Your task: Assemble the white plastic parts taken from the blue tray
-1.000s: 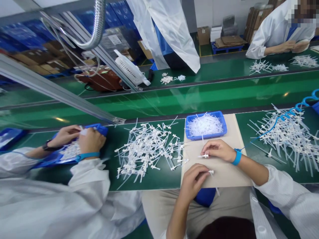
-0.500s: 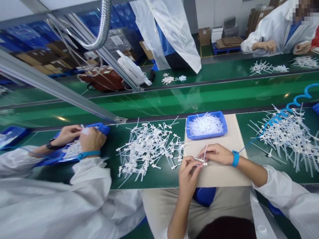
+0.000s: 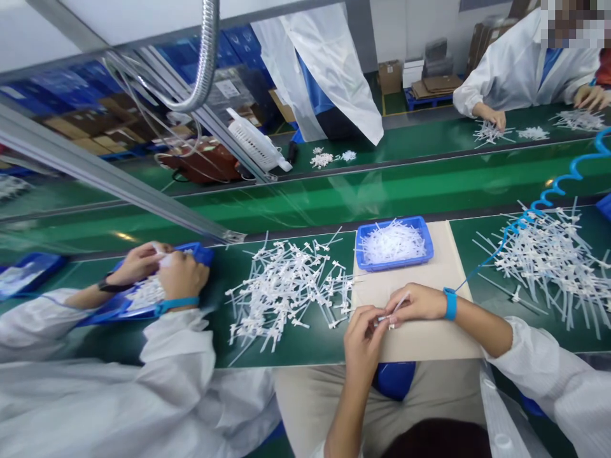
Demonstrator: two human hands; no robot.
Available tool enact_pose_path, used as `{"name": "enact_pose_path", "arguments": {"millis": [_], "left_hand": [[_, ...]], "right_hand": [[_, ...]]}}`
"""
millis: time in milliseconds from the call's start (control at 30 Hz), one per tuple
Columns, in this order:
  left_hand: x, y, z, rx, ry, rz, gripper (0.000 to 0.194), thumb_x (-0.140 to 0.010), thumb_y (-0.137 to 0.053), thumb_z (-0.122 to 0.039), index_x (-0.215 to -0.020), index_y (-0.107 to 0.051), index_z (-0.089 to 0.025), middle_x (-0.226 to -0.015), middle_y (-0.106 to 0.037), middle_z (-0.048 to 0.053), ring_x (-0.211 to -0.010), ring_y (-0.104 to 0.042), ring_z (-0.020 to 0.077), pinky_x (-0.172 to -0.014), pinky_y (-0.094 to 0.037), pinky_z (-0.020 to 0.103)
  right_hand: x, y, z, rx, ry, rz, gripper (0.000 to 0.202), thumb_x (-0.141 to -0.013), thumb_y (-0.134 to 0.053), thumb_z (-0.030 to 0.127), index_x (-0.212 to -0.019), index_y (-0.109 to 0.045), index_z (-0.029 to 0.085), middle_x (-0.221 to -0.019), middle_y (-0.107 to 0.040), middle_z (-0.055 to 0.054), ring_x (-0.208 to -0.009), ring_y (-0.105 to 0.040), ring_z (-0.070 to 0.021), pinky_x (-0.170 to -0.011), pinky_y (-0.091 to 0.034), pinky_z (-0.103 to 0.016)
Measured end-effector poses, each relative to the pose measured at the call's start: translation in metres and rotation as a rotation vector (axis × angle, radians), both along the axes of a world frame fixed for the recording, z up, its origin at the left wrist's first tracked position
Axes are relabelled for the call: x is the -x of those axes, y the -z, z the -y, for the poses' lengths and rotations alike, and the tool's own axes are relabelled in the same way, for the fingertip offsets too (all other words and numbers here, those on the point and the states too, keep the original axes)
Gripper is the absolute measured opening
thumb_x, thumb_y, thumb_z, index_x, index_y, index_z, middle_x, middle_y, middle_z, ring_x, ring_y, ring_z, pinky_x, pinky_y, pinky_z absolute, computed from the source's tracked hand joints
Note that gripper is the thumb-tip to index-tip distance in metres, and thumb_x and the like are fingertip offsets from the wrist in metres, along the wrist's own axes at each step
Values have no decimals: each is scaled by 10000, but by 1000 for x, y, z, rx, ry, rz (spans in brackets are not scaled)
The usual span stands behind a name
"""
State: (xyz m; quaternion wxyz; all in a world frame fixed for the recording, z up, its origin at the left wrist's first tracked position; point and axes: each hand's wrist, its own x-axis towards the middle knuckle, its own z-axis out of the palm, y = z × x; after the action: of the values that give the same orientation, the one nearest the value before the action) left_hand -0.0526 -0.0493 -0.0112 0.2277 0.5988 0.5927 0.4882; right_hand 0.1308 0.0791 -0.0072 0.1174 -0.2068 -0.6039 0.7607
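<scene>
the left hand (image 3: 363, 334) and right hand (image 3: 420, 301) are together pinching a white part (image 3: 402, 300) over the mat (image 3: 443, 337), toward its near left corner. a tray (image 3: 396, 264) is sitting at its far edge; a pile (image 3: 286, 289) is lying along its left edge.

Cannot tell the exact form of the white pieces (image 3: 392, 326), too small and half covered by the left hand (image 3: 363, 332) and the right hand (image 3: 416, 303). Cannot see the bottom of the tray (image 3: 398, 263), buried under tubes (image 3: 394, 242), nor all of the coil (image 3: 540, 205) and the right heap (image 3: 548, 261), both cut by the right edge. Cannot follow the coat (image 3: 329, 63) upward, hidden by the overhead panel (image 3: 143, 16).
</scene>
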Motion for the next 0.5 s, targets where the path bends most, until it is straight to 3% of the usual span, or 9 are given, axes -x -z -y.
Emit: {"name": "enact_pose_path", "arguments": {"millis": [200,333,400,500], "left_hand": [[5,4,0,39,15,45,182,-992,-746,-392,-1026,-798,-220,-966,-747,67,-890,-711,205,-743,-561,289],[9,9,4,1,-1,247,410,-992,-720,-512,-1261,-746,-202,-1030,-765,100,-883,-734,219,-777,-605,328],[14,3,2,-8,-18,297,471,-1031,-655,-518,-1369,-693,-192,-1079,-770,119,-884,-740,219,-798,-619,346],[24,-20,-17,-15,-42,170,400,-1056,-627,-442,-1372,-693,-204,-1155,-773,130,-938,-745,228,-858,-627,373]], "right_hand": [[3,3,1,137,-15,-26,470,-750,-956,507,-1037,-866,145,-904,-827,-75,-849,-780,-203,-821,-633,-293],[5,11,1,200,31,-44,506,-703,-980,516,-1024,-863,143,-940,-825,-75,-828,-778,-188,-792,-646,-280],[5,14,0,215,45,-37,519,-703,-978,523,-1028,-856,138,-913,-814,-65,-790,-775,-178,-768,-651,-275],[6,17,-1,237,54,-38,526,-697,-982,525,-1014,-843,128,-892,-800,-54,-759,-767,-166,-758,-657,-272]]}}
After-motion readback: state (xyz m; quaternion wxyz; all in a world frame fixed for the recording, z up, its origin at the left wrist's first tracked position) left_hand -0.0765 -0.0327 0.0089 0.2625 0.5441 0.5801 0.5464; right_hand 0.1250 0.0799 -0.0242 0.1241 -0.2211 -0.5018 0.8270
